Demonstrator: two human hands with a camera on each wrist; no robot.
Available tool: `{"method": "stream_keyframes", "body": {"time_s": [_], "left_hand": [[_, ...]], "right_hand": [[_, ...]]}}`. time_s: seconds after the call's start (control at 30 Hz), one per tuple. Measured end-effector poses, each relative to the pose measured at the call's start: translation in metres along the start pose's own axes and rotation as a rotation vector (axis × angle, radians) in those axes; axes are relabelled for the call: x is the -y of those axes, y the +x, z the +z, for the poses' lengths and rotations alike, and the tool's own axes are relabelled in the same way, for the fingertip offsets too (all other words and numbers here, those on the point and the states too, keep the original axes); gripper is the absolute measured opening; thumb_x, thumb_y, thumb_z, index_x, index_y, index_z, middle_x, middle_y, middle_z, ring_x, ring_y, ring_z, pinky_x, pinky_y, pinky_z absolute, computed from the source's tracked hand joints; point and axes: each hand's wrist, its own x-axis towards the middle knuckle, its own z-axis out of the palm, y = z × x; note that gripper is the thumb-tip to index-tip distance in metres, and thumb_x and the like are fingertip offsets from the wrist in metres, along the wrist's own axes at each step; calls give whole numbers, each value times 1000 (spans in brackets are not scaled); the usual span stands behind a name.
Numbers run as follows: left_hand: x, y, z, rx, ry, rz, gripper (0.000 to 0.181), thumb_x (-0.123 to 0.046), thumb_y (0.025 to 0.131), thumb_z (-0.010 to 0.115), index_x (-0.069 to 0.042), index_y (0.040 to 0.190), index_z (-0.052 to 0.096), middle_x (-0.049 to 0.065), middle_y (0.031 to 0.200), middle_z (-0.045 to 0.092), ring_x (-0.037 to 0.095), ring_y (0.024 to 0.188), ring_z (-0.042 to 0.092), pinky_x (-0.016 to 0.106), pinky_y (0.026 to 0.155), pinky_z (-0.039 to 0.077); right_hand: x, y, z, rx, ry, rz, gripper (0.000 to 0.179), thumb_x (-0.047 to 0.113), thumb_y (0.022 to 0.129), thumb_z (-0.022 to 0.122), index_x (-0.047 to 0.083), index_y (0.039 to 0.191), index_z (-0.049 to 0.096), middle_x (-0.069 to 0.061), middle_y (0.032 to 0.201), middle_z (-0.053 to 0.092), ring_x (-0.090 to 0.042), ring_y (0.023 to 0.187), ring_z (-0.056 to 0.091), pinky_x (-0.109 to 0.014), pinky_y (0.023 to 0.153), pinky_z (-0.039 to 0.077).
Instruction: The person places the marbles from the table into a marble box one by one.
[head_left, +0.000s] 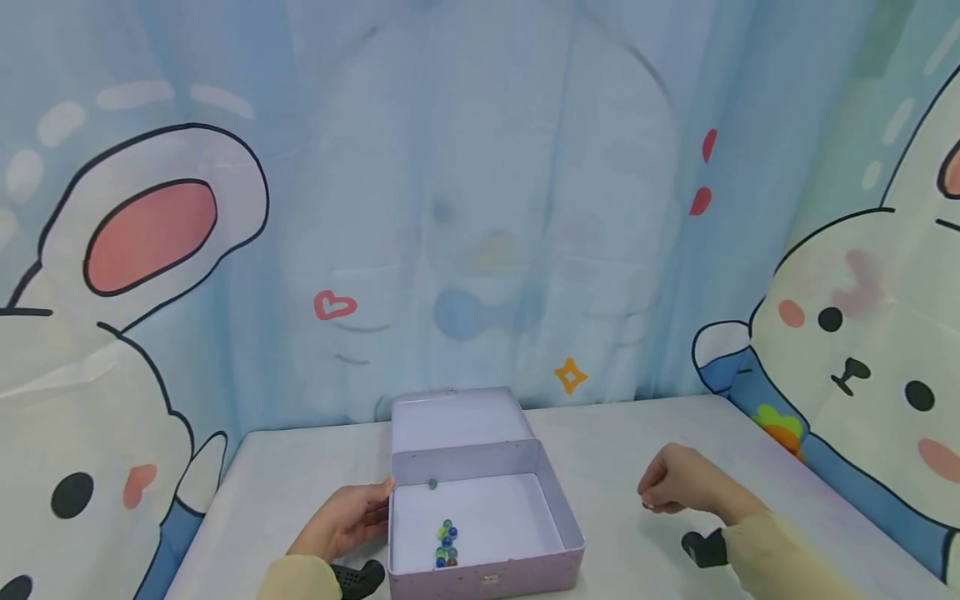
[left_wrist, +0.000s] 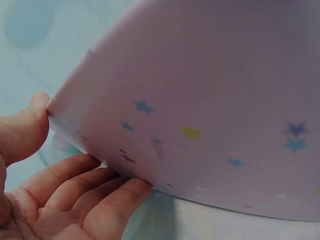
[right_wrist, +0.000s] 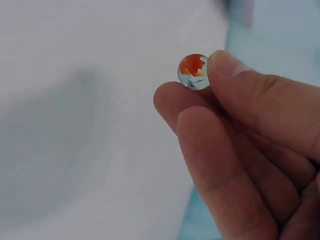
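Observation:
A purple lidded box [head_left: 487,577] stands on the table with its lid [head_left: 459,421] tipped back. Inside lie several marbles [head_left: 447,533] in blue, green and brown, grouped toward the near left, plus a single dark green marble [head_left: 432,484] by the back wall. My left hand [head_left: 351,517] holds the box's left side, its thumb at the upper corner edge and fingertips along the bottom edge of the star-printed wall [left_wrist: 190,95]. Over the table to the right, my right hand [head_left: 693,483] pinches a clear marble [right_wrist: 192,71] with orange-red inside between thumb and fingers.
A white cloth covers the table [head_left: 615,433]. Behind it hangs a light blue curtain [head_left: 480,208] with rabbit figures, which also runs along both sides. Each wrist carries a black camera mount, one at the left [head_left: 360,579] and one at the right [head_left: 705,550].

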Motion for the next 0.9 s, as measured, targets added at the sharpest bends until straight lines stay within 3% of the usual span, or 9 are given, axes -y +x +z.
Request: {"method": "stream_keyframes", "body": {"time_s": [0.3,0.47,0.7,0.9], "left_hand": [[6,2,-1,6,-9,-7,55,-24,106,58,16,142,46,34,143,53,43,130,57,53,112,49],[6,4,-1,5,-4,-11,55,-24,106,57,16,142,46,35,144,52,42,130,57,52,111,49],[3,6,1,18,7,-1,56,-25,106,57,16,143,45,35,146,50,43,132,55,52,112,49],[2,4,-2,28,20,23,57,-24,106,56,18,143,44,36,146,50,45,133,54,52,110,50]], "right_hand": [[111,16,25,-22,-58,-230,4,1,84,80,3,87,78,-3,78,74,-15,68,68,-32,67,63],[154,22,48,19,-98,-352,6,-3,81,81,2,79,77,-3,71,72,-14,63,67,-29,61,62],[173,28,86,77,-237,-336,17,-6,80,81,6,70,73,-2,64,68,-14,57,63,-25,56,59],[174,34,100,74,-271,-303,22,-6,79,82,7,67,69,-3,64,65,-15,57,64,-24,55,59]]}}
